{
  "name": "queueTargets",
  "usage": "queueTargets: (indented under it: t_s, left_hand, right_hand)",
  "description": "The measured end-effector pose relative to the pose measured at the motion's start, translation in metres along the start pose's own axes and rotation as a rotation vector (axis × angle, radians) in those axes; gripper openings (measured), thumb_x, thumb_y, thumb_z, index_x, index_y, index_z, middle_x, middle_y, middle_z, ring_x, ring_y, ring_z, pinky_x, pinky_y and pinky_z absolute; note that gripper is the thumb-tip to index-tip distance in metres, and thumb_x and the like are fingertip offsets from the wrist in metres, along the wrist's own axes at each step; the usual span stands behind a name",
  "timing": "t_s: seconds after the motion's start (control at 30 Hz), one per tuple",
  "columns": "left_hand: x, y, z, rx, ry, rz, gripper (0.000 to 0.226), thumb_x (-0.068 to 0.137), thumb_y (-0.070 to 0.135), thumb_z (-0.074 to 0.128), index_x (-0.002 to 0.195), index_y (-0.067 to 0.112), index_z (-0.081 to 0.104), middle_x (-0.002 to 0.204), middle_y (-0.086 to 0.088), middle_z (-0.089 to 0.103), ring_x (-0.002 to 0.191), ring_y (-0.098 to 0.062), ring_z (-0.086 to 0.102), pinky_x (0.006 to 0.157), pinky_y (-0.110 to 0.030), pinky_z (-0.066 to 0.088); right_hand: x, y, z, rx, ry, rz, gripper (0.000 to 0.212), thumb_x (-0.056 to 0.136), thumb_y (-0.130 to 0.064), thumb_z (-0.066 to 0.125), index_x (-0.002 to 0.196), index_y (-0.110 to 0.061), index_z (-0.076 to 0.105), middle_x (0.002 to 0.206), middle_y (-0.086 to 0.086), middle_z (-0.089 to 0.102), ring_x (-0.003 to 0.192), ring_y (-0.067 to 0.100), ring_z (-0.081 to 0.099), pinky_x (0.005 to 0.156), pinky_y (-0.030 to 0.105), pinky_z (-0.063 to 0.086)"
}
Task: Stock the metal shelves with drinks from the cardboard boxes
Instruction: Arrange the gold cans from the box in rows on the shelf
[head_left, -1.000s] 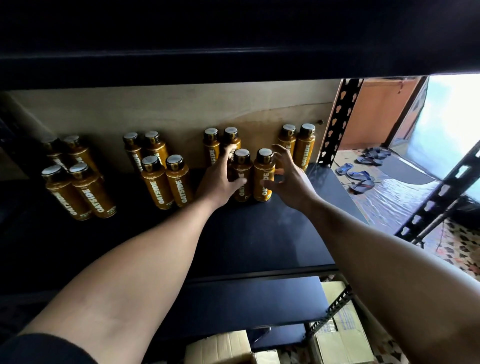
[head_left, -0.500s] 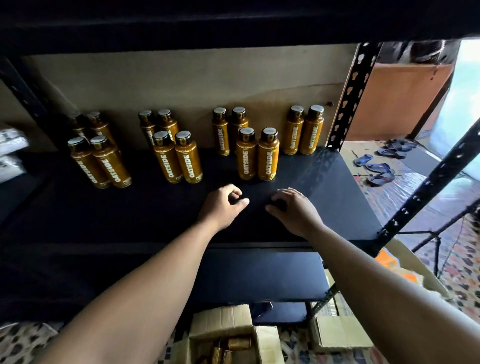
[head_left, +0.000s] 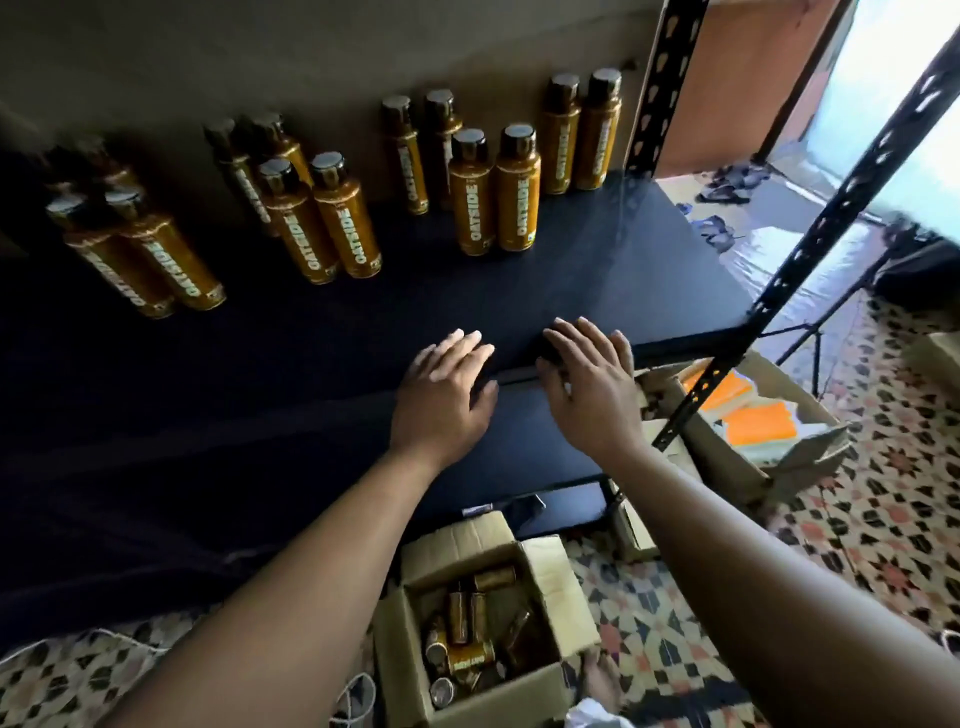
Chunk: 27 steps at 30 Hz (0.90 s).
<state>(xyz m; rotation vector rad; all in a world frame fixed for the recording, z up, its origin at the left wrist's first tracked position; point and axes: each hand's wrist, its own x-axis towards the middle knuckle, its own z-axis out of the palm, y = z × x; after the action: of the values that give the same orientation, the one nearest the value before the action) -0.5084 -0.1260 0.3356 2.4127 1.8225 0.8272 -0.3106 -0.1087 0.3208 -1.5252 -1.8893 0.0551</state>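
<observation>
Several brown Oatside bottles (head_left: 493, 192) with dark caps stand in pairs along the back of the dark metal shelf (head_left: 623, 270). My left hand (head_left: 444, 387) and my right hand (head_left: 589, 387) hover side by side over the shelf's front edge, fingers straight and empty. Below them on the floor an open cardboard box (head_left: 550, 587) holds several more brown bottles (head_left: 465, 639), lying and standing loosely.
A perforated black upright (head_left: 810, 218) stands at the shelf's right front corner. Another open box (head_left: 727, 467) with orange packs sits to the right on the patterned tile floor (head_left: 883, 509). Lower shelf boards lie beneath. Sandals lie near the bright doorway.
Both hands let go of the front pair of bottles, drew back from the shelf's rear to its front edge, and spread flat. The view tilted down, showing the box of bottles.
</observation>
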Motion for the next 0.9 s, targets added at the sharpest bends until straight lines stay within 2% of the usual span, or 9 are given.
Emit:
queueTargets:
  t_s: [0.07, 0.17, 0.27, 0.33, 0.47, 0.57, 0.63, 0.83, 0.9]
  left_hand:
    - [-0.011, -0.007, 0.001, 0.019, 0.006, 0.085, 0.049, 0.093, 0.034, 0.054, 0.136, 0.011, 0.061, 0.147, -0.008, 0.055, 0.141, -0.026, 0.046, 0.114, -0.039, 0.023]
    - [-0.026, -0.019, -0.002, -0.006, 0.015, 0.183, 0.055, 0.092, 0.035, 0.057, 0.141, 0.011, 0.056, 0.151, -0.010, 0.051, 0.144, -0.028, 0.042, 0.115, -0.043, 0.021]
    - [-0.046, -0.026, -0.003, 0.025, 0.020, 0.240, 0.051, 0.092, 0.035, 0.061, 0.136, 0.011, 0.062, 0.156, -0.013, 0.043, 0.147, -0.033, 0.035, 0.118, -0.055, 0.020]
    - [-0.072, -0.032, 0.007, -0.006, -0.005, 0.245, 0.045, 0.092, 0.034, 0.062, 0.131, 0.012, 0.066, 0.155, -0.015, 0.044, 0.148, -0.037, 0.031, 0.118, -0.059, 0.023]
    - [-0.156, -0.043, 0.044, -0.292, -0.509, -0.143, 0.049, 0.092, 0.035, 0.063, 0.138, 0.017, 0.059, 0.137, -0.009, 0.060, 0.134, -0.030, 0.049, 0.112, -0.042, 0.039]
    - [-0.221, -0.063, 0.085, -0.271, -1.067, -0.450, 0.062, 0.094, 0.041, 0.068, 0.150, 0.032, 0.043, 0.142, -0.003, 0.056, 0.123, -0.022, 0.056, 0.103, -0.036, 0.046]
    - [-0.255, -0.075, 0.108, -0.230, -1.264, -0.500, 0.071, 0.092, 0.048, 0.069, 0.153, 0.036, 0.036, 0.148, -0.001, 0.051, 0.126, -0.021, 0.054, 0.102, -0.038, 0.046]
    - [-0.337, -0.114, 0.225, -0.321, -1.171, -0.668, 0.069, 0.095, 0.046, 0.065, 0.156, 0.035, 0.033, 0.145, 0.000, 0.053, 0.118, -0.018, 0.055, 0.087, -0.031, 0.044]
    - [-0.364, -0.135, 0.271, -0.341, -1.149, -0.713, 0.065, 0.097, 0.044, 0.063, 0.154, 0.034, 0.036, 0.140, 0.000, 0.054, 0.114, -0.016, 0.056, 0.085, -0.032, 0.048]
  right_hand:
    - [-0.015, -0.009, 0.007, -0.023, 0.023, 0.041, 0.048, 0.099, -0.033, 0.055, 0.143, -0.016, 0.058, 0.153, 0.002, 0.052, 0.150, 0.027, 0.036, 0.126, 0.046, 0.018]
    - [-0.042, -0.029, 0.019, 0.052, 0.035, 0.128, 0.065, 0.097, -0.023, 0.063, 0.156, -0.011, 0.039, 0.166, 0.011, 0.030, 0.156, 0.034, 0.018, 0.125, 0.020, 0.006]
    - [-0.073, -0.042, 0.026, 0.133, -0.173, 0.311, 0.074, 0.099, -0.031, 0.061, 0.162, -0.018, 0.025, 0.171, 0.008, 0.015, 0.155, 0.030, 0.024, 0.116, 0.038, 0.033]
    - [-0.097, -0.037, 0.030, 0.140, -0.415, 0.400, 0.068, 0.102, -0.041, 0.058, 0.161, -0.023, 0.030, 0.163, 0.006, 0.036, 0.146, 0.026, 0.039, 0.111, 0.040, 0.040]
    - [-0.161, -0.014, 0.048, 0.202, -0.867, 0.530, 0.051, 0.102, -0.043, 0.058, 0.149, -0.024, 0.048, 0.132, 0.005, 0.067, 0.115, 0.022, 0.063, 0.086, 0.028, 0.043]
    - [-0.212, 0.019, 0.075, 0.079, -1.151, 0.477, 0.044, 0.101, -0.042, 0.060, 0.142, -0.024, 0.054, 0.130, 0.009, 0.067, 0.119, 0.030, 0.061, 0.093, 0.036, 0.048]
    - [-0.238, 0.037, 0.091, 0.032, -1.260, 0.425, 0.041, 0.101, -0.041, 0.060, 0.139, -0.025, 0.055, 0.129, 0.010, 0.067, 0.118, 0.030, 0.061, 0.097, 0.041, 0.051]
    - [-0.313, 0.093, 0.194, 0.041, -1.267, 0.434, 0.036, 0.102, -0.041, 0.059, 0.135, -0.026, 0.057, 0.112, 0.004, 0.069, 0.084, 0.010, 0.058, 0.065, 0.019, 0.041]
    - [-0.346, 0.110, 0.242, 0.104, -1.259, 0.500, 0.043, 0.100, -0.045, 0.061, 0.139, -0.026, 0.056, 0.122, 0.005, 0.071, 0.096, 0.018, 0.065, 0.074, 0.027, 0.047]
